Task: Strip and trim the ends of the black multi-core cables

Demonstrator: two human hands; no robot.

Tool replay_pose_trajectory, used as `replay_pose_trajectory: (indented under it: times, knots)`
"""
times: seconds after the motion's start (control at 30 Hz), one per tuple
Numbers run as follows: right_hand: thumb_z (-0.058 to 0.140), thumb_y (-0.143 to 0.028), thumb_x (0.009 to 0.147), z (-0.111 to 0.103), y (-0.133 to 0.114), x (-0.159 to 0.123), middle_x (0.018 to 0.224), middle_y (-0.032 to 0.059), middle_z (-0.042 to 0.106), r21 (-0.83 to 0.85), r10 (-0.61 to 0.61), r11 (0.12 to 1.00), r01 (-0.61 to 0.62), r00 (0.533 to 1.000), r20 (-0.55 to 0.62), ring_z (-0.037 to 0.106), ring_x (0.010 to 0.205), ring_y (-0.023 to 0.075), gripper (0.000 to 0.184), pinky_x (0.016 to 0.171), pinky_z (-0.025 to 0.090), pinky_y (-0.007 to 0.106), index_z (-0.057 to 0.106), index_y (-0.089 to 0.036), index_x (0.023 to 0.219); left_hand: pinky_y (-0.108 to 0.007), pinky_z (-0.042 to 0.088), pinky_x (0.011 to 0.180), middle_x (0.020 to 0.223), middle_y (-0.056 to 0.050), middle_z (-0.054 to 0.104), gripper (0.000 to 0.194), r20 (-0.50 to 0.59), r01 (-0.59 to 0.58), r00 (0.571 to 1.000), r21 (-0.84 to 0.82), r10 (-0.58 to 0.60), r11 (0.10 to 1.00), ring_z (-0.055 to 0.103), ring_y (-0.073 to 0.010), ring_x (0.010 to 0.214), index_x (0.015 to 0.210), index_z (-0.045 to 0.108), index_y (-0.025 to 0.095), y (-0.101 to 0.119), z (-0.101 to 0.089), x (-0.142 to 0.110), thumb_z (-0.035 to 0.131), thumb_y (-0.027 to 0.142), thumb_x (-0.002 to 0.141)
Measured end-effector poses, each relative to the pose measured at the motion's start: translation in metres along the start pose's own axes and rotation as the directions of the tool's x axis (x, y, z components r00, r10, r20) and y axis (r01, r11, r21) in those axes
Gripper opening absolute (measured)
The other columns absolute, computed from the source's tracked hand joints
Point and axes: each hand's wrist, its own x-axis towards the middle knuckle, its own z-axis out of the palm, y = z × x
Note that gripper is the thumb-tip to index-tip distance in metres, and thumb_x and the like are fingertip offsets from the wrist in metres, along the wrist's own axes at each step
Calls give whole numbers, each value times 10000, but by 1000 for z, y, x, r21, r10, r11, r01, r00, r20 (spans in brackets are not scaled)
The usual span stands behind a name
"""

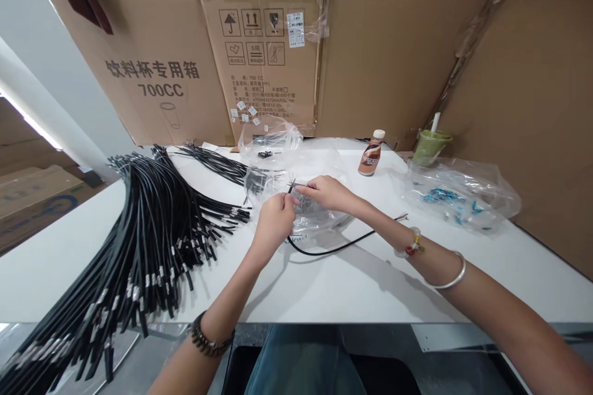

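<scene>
Near the middle of the table, my left hand is closed round a black cable close to one end. Thin bare wires fan out above its thumb. My right hand pinches at these wires from the right side, with thumb and forefinger together. From below my left hand the cable curves right, passing under my right forearm, to a second end with split wires. Behind and beneath both hands lies a clear plastic bag with small greyish contents that I cannot make out.
A large bundle of black cables hangs over the table's left front edge. More cables lie behind it. A brown bottle, a green cup and a bag with blue pieces stand or lie right. Cardboard boxes wall the back.
</scene>
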Motion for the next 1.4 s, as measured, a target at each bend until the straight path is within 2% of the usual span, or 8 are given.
replay_pose_trajectory:
  times: [0.2, 0.4, 0.53, 0.63, 0.87, 1.03, 1.23, 1.4]
  knots:
    - [459, -505, 932, -9, 4, 21, 497, -50, 285, -104, 57, 994, -46, 992, 111, 285, 512, 91, 533, 531, 195, 286, 310, -201, 520, -358, 556, 758, 958, -51, 667, 274, -49, -76, 994, 292, 94, 953, 647, -163, 827, 1000, 634, 133, 4, -1, 15, 573, 389, 923]
    - [469, -513, 951, -18, 1, 35, 539, -68, 382, -268, 109, 961, -66, 983, 150, 365, 485, 88, 475, 524, 315, 241, 471, -174, 618, -413, 546, 846, 1046, -69, 664, 264, -102, -98, 981, 483, 168, 870, 645, -193, 939, 1047, 633, 138, -5, 7, 34, 578, 365, 923]
    - [470, -525, 953, -21, -7, 36, 629, -39, 505, -360, 99, 932, -36, 982, 159, 487, 560, 103, 450, 594, 425, 259, 558, -148, 724, -428, 536, 876, 1050, -69, 667, 255, -123, -116, 967, 567, 223, 815, 644, -198, 963, 1038, 639, 140, -10, 9, 38, 579, 360, 923]
    - [468, -526, 954, -25, -11, 38, 661, -27, 541, -412, 96, 911, -28, 985, 145, 521, 596, 112, 446, 625, 446, 272, 580, -143, 754, -429, 537, 875, 1051, -69, 668, 253, -130, -126, 957, 615, 257, 779, 644, -199, 964, 1041, 638, 140, -13, 9, 38, 580, 356, 923]
    - [393, -566, 950, -47, -14, 34, 662, 44, 594, -491, 126, 868, -74, 989, 73, 535, 596, 151, 545, 547, 319, 274, 623, -129, 720, -422, 543, 863, 1026, -63, 672, 252, -117, -168, 936, 682, 333, 712, 650, -193, 943, 1050, 637, 140, -19, 5, 40, 575, 352, 927]
    - [459, -571, 914, -52, -19, 22, 783, 118, 657, -570, 123, 820, -58, 990, 76, 590, 730, 217, 505, 579, 318, 282, 662, -128, 778, -411, 551, 840, 1005, -58, 673, 255, -105, -182, 925, 723, 366, 667, 655, -187, 912, 1061, 632, 139, -23, 5, 36, 569, 350, 932]
    - [493, -556, 896, -67, -39, 35, 789, 128, 661, -590, 215, 806, -50, 953, 213, 613, 671, 228, 498, 579, 373, 304, 688, -109, 795, -397, 558, 802, 964, -53, 670, 276, -88, -174, 922, 778, 378, 603, 656, -181, 865, 1083, 621, 138, -22, 11, 28, 548, 364, 942]
    - [517, -572, 866, -72, -46, 52, 981, 115, 678, -544, 296, 835, -76, 896, 331, 643, 665, 204, 484, 559, 444, 293, 695, -122, 875, -385, 562, 775, 937, -47, 669, 288, -80, -166, 922, 802, 379, 574, 657, -173, 826, 1111, 612, 140, -23, 13, 26, 534, 366, 949]
